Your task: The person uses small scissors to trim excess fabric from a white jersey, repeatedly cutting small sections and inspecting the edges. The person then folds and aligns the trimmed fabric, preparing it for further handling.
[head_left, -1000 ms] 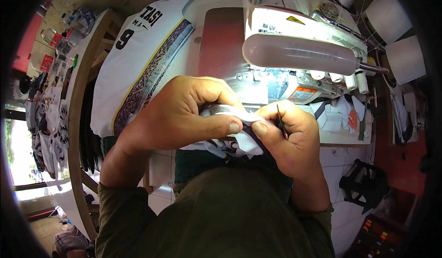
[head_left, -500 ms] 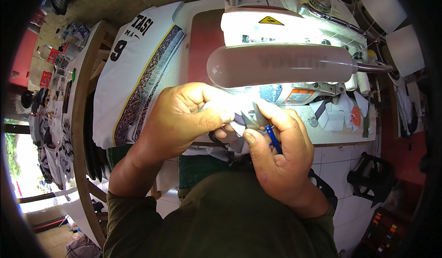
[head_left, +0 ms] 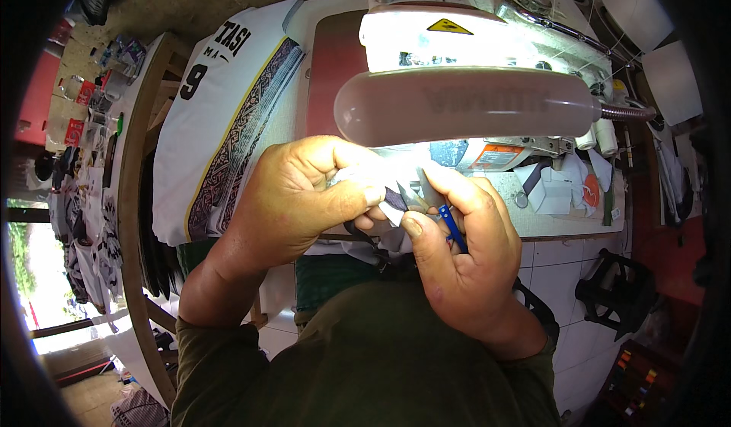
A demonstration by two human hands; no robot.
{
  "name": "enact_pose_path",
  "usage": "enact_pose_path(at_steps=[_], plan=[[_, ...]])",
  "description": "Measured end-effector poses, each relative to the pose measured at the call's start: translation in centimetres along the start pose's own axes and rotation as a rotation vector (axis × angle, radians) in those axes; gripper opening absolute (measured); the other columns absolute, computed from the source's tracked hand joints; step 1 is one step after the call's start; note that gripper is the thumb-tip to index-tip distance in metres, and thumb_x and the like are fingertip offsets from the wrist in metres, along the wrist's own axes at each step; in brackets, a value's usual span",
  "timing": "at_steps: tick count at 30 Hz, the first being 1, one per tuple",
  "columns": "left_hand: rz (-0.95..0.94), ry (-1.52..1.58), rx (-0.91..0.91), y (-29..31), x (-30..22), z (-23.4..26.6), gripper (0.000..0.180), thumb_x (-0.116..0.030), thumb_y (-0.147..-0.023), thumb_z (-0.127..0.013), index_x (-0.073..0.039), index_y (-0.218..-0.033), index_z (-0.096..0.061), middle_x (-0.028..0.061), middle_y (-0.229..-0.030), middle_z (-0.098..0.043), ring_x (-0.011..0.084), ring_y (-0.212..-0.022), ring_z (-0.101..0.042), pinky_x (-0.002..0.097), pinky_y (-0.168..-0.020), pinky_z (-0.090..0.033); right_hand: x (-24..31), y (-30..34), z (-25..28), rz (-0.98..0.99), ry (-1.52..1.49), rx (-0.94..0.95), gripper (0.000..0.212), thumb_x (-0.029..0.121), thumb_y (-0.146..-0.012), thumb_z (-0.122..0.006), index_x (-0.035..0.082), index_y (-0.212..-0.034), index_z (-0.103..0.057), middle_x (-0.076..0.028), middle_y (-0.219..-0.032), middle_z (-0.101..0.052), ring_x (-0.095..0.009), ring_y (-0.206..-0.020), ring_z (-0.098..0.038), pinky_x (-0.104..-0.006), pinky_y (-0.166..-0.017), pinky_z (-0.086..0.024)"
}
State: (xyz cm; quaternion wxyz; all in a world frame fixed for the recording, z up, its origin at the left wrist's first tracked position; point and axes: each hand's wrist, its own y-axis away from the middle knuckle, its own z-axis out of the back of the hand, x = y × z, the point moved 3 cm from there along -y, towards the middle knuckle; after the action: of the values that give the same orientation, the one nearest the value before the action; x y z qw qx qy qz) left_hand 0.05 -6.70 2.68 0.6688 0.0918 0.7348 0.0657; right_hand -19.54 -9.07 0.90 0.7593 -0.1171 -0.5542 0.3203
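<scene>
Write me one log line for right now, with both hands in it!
left hand: pinches cloth | right hand: holds blue-handled snips, blades apart by cloth | nearby: white jersey, sewing machine

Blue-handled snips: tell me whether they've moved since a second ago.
Yes: the snips have shifted left and lower in the view, judged against the orange label.
</scene>
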Motion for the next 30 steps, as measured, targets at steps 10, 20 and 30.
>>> enact_pose_path(at_steps=[10, 20, 30], plan=[[0.002, -0.033, 0.003, 0.15, -0.21, -0.06, 0.019, -0.006, -0.096, -0.069, 0.008, -0.109, -0.068, 0.0103, -0.092, -0.073, 0.0111, -0.08, -0.069, 0.0264, -0.074, -0.059, -0.74, -0.05, 0.79, 0.013, -0.14, -0.114, 0.041, 0.001, -0.087, -0.074, -0.005, -0.125, -0.06, -0.016, -0.095, -0.065, -0.021, -0.073, -0.062, -0.0336, -0.066, -0.053], [-0.034, -0.09, -0.002, 0.06, -0.26, -0.19, 0.017, -0.006, -0.096, -0.068, 0.008, -0.106, -0.069, 0.0099, -0.09, -0.073, 0.0106, -0.08, -0.068, 0.0259, -0.072, -0.057, 0.01, -0.06, 0.07, 0.055, -0.021, -0.005, 0.039, 0.001, -0.086, -0.076, -0.002, -0.122, -0.061, -0.013, -0.093, -0.063, -0.016, -0.064, -0.058, -0.029, -0.054, -0.048], [-0.027, -0.09, -0.006, -0.07, -0.16, -0.25, 0.016, -0.007, -0.096, -0.067, 0.007, -0.103, -0.07, 0.0086, -0.087, -0.074, 0.0093, -0.077, -0.068, 0.0246, -0.071, -0.057, -0.1, 0.01, 0.1, 0.023, -0.016, -0.006, 0.039, 0.001, -0.086, -0.076, -0.003, -0.121, -0.061, -0.013, -0.093, -0.063, -0.016, -0.063, -0.057, -0.029, -0.054, -0.047]])
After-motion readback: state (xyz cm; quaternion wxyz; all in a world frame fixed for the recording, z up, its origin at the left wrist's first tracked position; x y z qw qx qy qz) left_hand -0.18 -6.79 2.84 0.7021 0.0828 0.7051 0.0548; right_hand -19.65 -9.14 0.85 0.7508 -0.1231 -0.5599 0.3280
